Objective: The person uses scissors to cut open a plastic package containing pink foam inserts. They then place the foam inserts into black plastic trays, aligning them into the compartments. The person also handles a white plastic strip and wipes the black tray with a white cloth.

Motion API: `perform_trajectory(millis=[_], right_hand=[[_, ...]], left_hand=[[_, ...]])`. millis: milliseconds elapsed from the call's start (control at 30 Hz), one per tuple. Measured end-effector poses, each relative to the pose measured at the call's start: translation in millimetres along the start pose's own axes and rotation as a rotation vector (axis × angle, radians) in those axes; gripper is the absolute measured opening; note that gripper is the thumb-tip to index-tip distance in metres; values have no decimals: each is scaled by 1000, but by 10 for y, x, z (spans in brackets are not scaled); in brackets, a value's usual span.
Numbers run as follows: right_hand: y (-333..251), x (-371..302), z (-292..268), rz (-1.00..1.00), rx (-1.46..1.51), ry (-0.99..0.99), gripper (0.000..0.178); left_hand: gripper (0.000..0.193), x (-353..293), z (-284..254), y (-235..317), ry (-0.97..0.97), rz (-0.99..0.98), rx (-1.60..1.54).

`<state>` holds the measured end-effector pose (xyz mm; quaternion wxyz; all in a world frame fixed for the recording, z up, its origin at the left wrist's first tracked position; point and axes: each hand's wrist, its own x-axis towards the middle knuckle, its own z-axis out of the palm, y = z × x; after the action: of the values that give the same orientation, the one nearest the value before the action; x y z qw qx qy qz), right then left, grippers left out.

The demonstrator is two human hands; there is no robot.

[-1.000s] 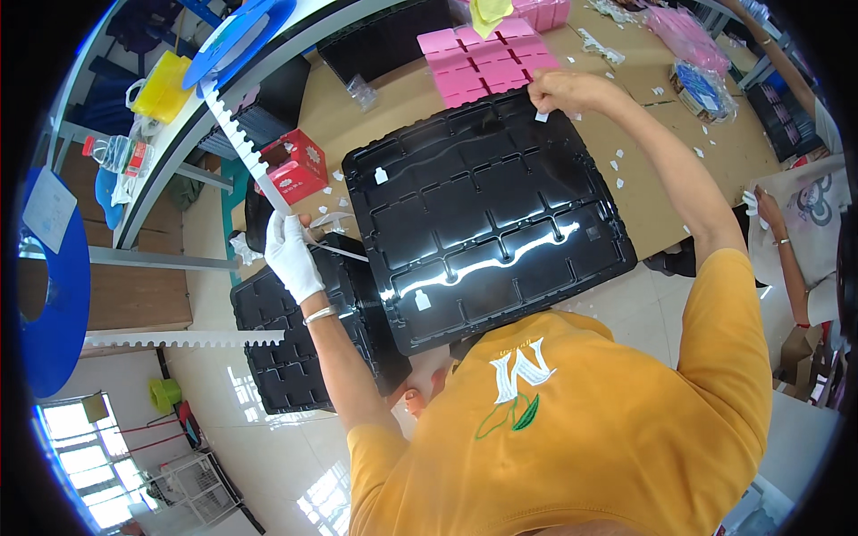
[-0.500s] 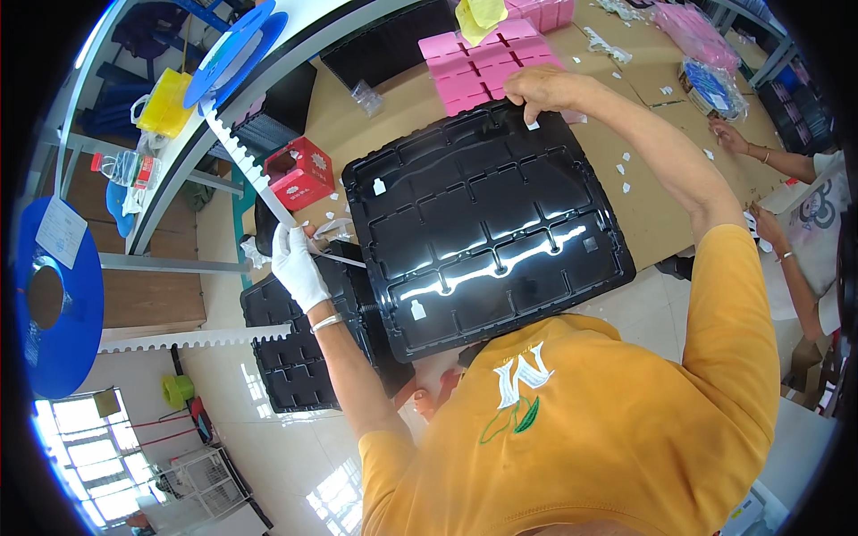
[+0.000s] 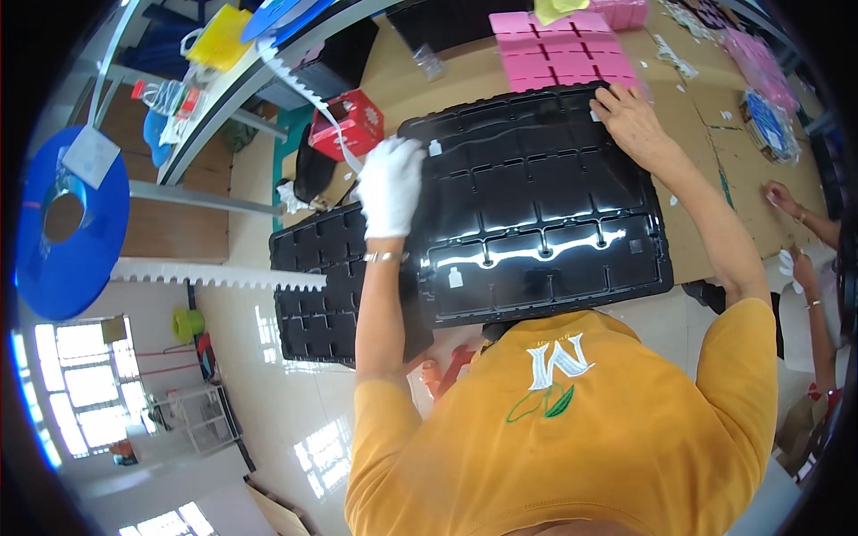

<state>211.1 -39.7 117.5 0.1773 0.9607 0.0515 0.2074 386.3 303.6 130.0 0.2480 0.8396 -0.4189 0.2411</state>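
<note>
A large black plastic tray (image 3: 527, 201) with moulded ridges lies in front of me, small white labels stuck on it. My right hand (image 3: 633, 121), bare, rests at its far right corner with fingers spread over the edge. Close to the thumb is one white label (image 3: 594, 116). Over the tray's left edge is my left hand (image 3: 391, 188) in a white glove; its fingers are blurred, so their grip does not show. A white label strip (image 3: 304, 89) with a notched edge runs from a blue reel (image 3: 286, 20) down to that glove.
To the left stand a red box (image 3: 349, 125), another black tray (image 3: 313, 304), a blue reel (image 3: 63, 223) with a notched strip, and a shelf rail. Pink sheets (image 3: 567, 54) lie beyond the tray. At the right, another person's hands (image 3: 784, 198) are over the brown table.
My left hand has moved from the strip beside the tray to over the tray's left edge. My right hand's fingers have gone from pinched at the corner label to spread. The view has shifted.
</note>
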Motion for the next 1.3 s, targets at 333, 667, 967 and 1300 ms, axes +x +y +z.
perform_trajectory(millis=[333, 667, 967, 1300], right_hand=[[-90, 8, 30, 104, 54, 30, 31], [-104, -81, -59, 215, 218, 25, 29], [-71, -167, -87, 249, 270, 29, 29], [-36, -340, -197, 302, 306, 109, 28]], left_hand=[[18, 377, 390, -280, -270, -203, 135], [15, 316, 283, -157, -435, -94, 224], [16, 478, 130, -70, -650, -145, 174], [12, 340, 212, -149, -455, 60, 194]])
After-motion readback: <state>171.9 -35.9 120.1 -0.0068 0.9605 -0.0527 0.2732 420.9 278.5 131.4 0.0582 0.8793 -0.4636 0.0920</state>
